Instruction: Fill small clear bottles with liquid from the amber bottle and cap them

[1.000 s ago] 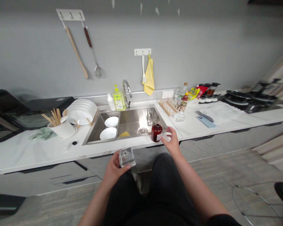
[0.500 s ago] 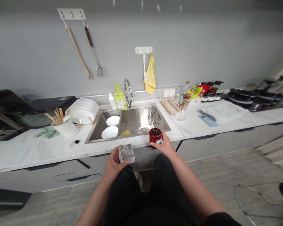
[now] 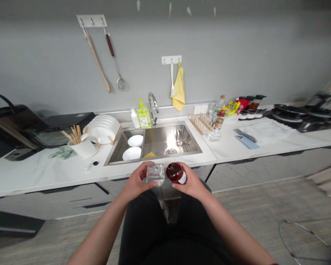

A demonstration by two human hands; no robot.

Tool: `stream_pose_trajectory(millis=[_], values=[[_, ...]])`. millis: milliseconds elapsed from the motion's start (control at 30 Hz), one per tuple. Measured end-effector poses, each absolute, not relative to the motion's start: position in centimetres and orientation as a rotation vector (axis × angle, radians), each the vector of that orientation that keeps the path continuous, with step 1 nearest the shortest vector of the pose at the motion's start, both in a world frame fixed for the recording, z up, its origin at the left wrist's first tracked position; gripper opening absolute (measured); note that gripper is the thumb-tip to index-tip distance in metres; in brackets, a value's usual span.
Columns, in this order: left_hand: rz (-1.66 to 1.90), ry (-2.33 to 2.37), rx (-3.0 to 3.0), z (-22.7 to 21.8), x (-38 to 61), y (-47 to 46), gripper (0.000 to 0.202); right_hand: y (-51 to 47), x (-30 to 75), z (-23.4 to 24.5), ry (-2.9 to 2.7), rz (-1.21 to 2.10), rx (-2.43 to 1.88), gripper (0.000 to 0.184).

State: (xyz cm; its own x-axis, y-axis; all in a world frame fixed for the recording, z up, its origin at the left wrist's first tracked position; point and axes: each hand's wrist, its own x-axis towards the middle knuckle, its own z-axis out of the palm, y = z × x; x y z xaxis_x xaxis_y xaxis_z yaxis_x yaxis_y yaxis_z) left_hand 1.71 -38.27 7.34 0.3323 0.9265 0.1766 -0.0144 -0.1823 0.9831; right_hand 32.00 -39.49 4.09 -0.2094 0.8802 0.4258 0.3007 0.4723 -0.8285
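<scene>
In the head view, the left hand (image 3: 136, 182) is closing its fingers around a clear square glass bottle (image 3: 155, 173), holding it in front of the sink (image 3: 160, 137), below the sink's near edge. The right hand (image 3: 191, 183) is gripping a dark red bottle (image 3: 175, 173) with a white label, tilting it toward the glass bottle. The 2 bottles are sitting just beside each other, and contact between them cannot be told.

Inside the sink, 2 white bowls (image 3: 135, 140) are lying on the left side with a yellow sponge (image 3: 149, 155) next to them. A faucet (image 3: 152, 106) is standing behind the sink, with a green dish soap bottle (image 3: 143, 117) just left of it. Left of the sink, a stack of white plates (image 3: 102, 129) is leaning in a rack. Well to the right of the sink, a blue phone (image 3: 245, 141) is lying flat.
</scene>
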Motion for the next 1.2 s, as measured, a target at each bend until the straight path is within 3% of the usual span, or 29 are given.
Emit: stream_pose_trajectory(millis=[1200], values=[[0.798, 1.113, 2.07, 12.6, 0.7, -36.2, 0.077, -39.9, 31.5, 4.0, -1.848, 0.731, -1.049, 0.087]])
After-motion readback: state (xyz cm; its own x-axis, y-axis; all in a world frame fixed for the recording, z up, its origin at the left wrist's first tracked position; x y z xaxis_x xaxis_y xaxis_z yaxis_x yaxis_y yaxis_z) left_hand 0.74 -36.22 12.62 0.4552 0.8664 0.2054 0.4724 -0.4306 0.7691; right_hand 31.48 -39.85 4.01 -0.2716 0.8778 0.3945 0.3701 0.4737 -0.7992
